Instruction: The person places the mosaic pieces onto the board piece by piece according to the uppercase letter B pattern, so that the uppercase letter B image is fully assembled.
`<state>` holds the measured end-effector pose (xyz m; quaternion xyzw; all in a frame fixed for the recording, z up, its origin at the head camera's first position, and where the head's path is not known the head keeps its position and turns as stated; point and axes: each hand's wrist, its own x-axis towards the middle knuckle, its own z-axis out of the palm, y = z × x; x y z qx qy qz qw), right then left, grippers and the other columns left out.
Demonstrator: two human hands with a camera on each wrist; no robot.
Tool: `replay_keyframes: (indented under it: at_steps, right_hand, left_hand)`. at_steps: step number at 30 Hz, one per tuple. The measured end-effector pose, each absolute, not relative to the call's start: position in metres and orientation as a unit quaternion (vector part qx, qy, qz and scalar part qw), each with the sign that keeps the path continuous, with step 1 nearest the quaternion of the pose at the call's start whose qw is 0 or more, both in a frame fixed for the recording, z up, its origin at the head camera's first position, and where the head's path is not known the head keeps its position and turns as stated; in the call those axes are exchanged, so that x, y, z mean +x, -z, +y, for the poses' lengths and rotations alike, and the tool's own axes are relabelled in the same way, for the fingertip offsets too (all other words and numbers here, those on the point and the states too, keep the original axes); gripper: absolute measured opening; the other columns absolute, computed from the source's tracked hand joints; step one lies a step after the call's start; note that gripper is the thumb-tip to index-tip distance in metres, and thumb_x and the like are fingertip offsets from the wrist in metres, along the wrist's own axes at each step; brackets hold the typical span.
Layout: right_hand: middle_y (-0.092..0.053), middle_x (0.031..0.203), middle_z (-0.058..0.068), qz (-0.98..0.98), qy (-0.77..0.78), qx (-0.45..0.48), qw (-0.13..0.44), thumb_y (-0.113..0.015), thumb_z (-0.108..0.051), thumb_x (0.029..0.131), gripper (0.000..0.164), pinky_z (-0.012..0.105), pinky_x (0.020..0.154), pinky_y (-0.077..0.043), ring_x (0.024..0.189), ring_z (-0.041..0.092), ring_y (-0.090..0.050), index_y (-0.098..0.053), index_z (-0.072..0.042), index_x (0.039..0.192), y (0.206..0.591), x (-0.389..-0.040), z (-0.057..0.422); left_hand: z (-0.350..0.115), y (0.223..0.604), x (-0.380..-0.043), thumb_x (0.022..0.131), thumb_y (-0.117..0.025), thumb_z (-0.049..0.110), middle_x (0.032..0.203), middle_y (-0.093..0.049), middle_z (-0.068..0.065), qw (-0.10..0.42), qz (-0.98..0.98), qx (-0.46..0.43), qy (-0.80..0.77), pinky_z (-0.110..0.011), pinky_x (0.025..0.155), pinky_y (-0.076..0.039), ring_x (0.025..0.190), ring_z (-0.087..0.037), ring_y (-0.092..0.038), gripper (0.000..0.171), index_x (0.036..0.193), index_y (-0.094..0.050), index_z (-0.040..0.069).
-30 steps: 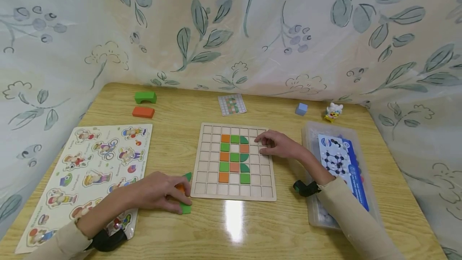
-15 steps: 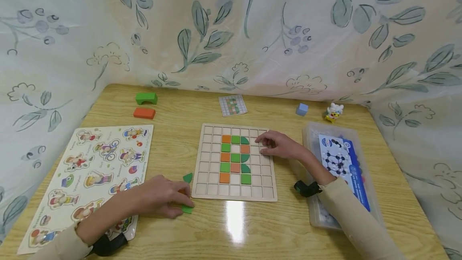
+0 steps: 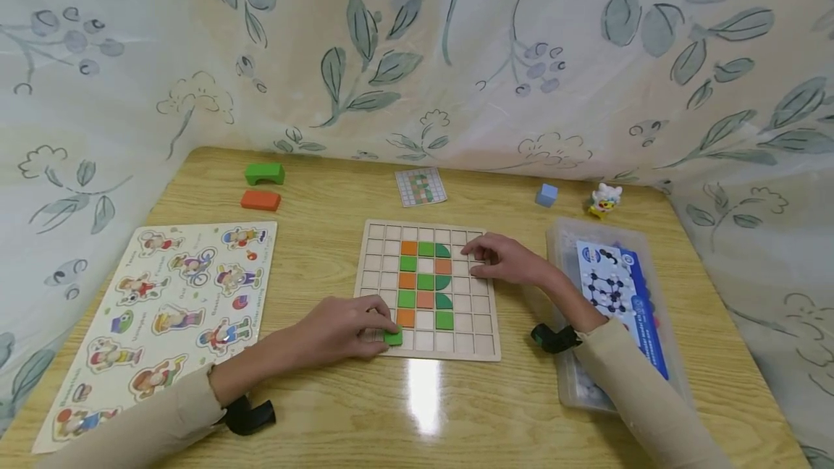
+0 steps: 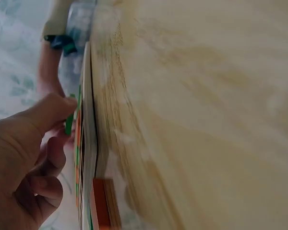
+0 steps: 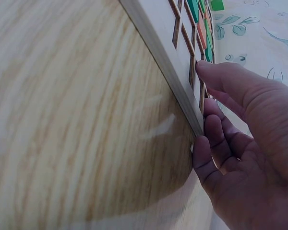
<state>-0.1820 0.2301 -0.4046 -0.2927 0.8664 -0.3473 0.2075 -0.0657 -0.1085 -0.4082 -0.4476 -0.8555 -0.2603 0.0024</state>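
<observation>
Between thumb and fingertips, my left hand [image 3: 345, 331] pinches a light green square tile [image 3: 393, 337] over the lower left of the wooden grid board [image 3: 478, 344]. The left wrist view shows this tile [image 4: 70, 117] held on edge, just off the board. Orange, green, salmon and dark green quarter-round tiles [image 3: 444, 283] fill several of the board's middle cells. My right hand [image 3: 504, 259] rests at the board's right edge with loosely bent fingers, holding no tile. A loose orange piece [image 4: 101, 203] lies by the board in the left wrist view; the left hand covers that spot in the head view.
A pattern card [image 3: 420, 187] lies behind the board. A picture puzzle [image 3: 176, 320] occupies the left; a clear plastic box [image 3: 615, 317] stands under the right forearm. At the back are a green arch block [image 3: 264, 174], red block [image 3: 260, 200], blue cube [image 3: 546, 195] and small figurine [image 3: 604, 199].
My left hand has moved right from the loose pieces beside the board to its lower left, now carrying a green square tile. The right hand has stayed in place.
</observation>
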Motion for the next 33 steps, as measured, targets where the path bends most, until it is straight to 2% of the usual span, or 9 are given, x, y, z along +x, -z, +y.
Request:
replay_keyframes:
  at_steps: [4,13,20,26,33]
  right_hand:
    - [-0.055,0.095,0.010,0.866,0.349,-0.293,0.208,-0.069,-0.013,0.090,0.033,0.025,0.071,-0.040,0.082,0.018,-0.046,-0.063,-0.004,0.121,0.405,-0.183,0.231]
    - [-0.055,0.095,0.010,0.865,0.350,-0.296,0.204,-0.069,-0.012,0.089,0.032,0.025,0.071,-0.040,0.082,0.018,-0.046,-0.063,-0.004,0.120,0.405,-0.183,0.231]
    - [-0.054,0.095,0.010,0.866,0.349,-0.292,0.207,-0.070,-0.012,0.089,0.032,0.024,0.071,-0.040,0.083,0.018,-0.046,-0.063,-0.004,0.120,0.406,-0.183,0.232]
    - [-0.054,0.095,0.009,0.868,0.345,-0.291,0.209,-0.069,-0.013,0.090,0.033,0.025,0.071,-0.040,0.083,0.018,-0.046,-0.063,-0.005,0.121,0.406,-0.183,0.232]
    - [-0.054,0.095,0.010,0.866,0.349,-0.288,0.212,-0.068,-0.014,0.090,0.033,0.025,0.072,-0.040,0.083,0.018,-0.045,-0.063,-0.005,0.121,0.405,-0.182,0.231]
  left_hand:
    - [-0.098,0.410,-0.069,0.086,-0.072,0.028,0.103,-0.065,0.009,0.004,-0.851,-0.462,0.252,-0.008,0.060,-0.040,0.069,0.006,-0.052,0.017,0.102,-0.075,0.023]
    - [-0.092,0.407,-0.070,0.088,-0.071,0.024,0.101,-0.065,0.008,-0.006,-0.848,-0.468,0.250,-0.007,0.056,-0.035,0.067,0.006,-0.050,0.015,0.101,-0.076,0.021]
    - [-0.089,0.405,-0.069,0.089,-0.070,0.025,0.101,-0.065,0.007,-0.007,-0.850,-0.473,0.229,-0.006,0.054,-0.035,0.069,0.005,-0.054,0.016,0.102,-0.077,0.021]
    - [-0.087,0.402,-0.066,0.090,-0.068,0.026,0.101,-0.064,0.008,-0.039,-0.865,-0.454,0.211,-0.009,0.053,-0.036,0.072,0.004,-0.055,0.015,0.102,-0.077,0.022]
    - [-0.100,0.399,-0.064,0.091,-0.068,0.028,0.102,-0.063,0.010,-0.044,-0.871,-0.428,0.238,-0.010,0.056,-0.038,0.066,0.007,-0.048,0.019,0.107,-0.075,0.024]
